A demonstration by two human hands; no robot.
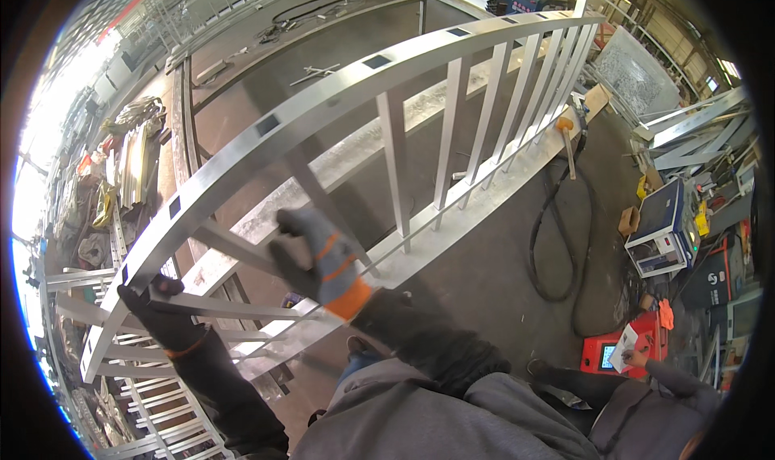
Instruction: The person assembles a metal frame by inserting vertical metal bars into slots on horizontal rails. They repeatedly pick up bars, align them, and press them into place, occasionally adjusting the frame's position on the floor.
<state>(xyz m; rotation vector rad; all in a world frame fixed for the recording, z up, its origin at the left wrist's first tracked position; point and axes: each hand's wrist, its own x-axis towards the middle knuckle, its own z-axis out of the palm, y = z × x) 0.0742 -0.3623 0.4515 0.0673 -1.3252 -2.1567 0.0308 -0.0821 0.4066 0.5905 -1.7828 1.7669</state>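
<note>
A grey jacket [395, 415] is nearest; beyond, the metal frame [321, 93] arches from near left to far right. The left hand [155, 300] touches its left end, grip unclear; the blurred right hand [323, 258], fingers parted, is among its bars.

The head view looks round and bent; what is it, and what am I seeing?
There is no robot here: a person wears a wide fisheye camera on their head, looking down, so straight edges bend. The gloved left hand is at the edge of a curved metal frame with upright bars. The right hand, in a grey and orange glove, is blurred near the bars; I cannot tell whether either grips. An orange-headed mallet lies toward the far end of a pale beam. At right, a co-worker holds white paper by a red machine.
</note>
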